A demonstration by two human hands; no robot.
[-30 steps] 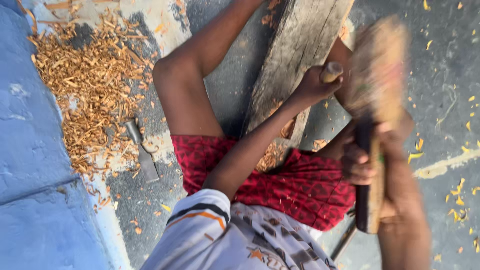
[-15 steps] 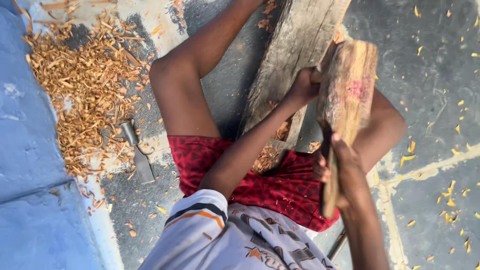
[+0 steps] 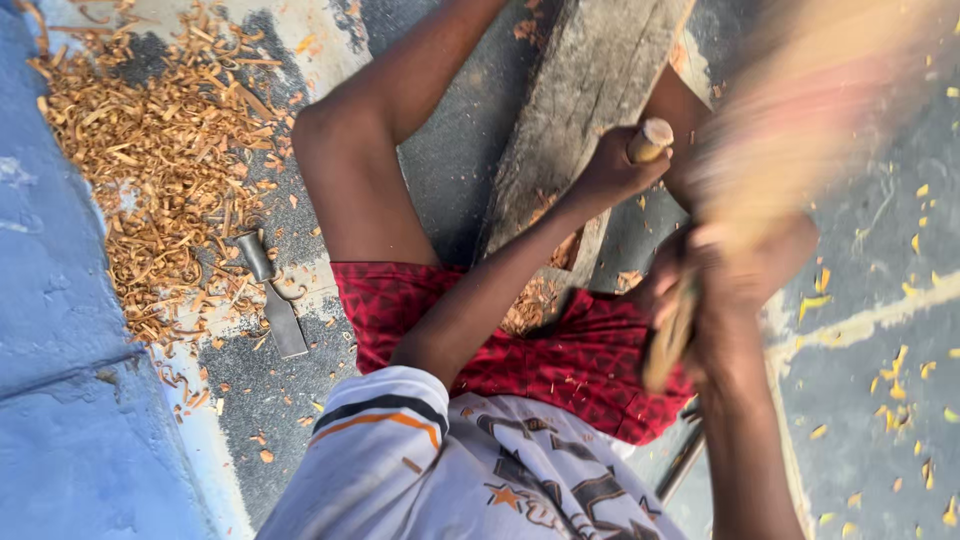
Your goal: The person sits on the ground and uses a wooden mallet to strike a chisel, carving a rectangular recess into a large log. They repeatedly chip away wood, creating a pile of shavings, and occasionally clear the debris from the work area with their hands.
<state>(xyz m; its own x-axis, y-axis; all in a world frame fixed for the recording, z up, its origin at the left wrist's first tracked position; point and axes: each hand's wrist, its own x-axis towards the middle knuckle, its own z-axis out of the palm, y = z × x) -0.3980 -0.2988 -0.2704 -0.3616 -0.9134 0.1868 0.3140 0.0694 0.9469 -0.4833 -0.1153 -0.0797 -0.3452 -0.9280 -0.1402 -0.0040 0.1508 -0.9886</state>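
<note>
Here our right hand (image 3: 735,275) has swung the wooden mallet (image 3: 800,130) up toward the upper right of the frame; half a second ago its block head sat sharp and low beside the chisel, and now it is only a pale tan and pink blur. The fingers are closed tight around the mallet's thin handle, which pokes out below the fist. Our left hand (image 3: 610,170), at upper centre, is wrapped fully around a chisel (image 3: 650,140), of which only the round, pale wooden butt shows; its blade is hidden. The chisel stands against a grey, weathered, rough-grained plank (image 3: 580,120) that runs between our knees. Curled orange wood shavings (image 3: 170,160) heap at upper left on the speckled concrete floor (image 3: 860,400). A flat metal tool (image 3: 275,300) lies beside them.
</note>
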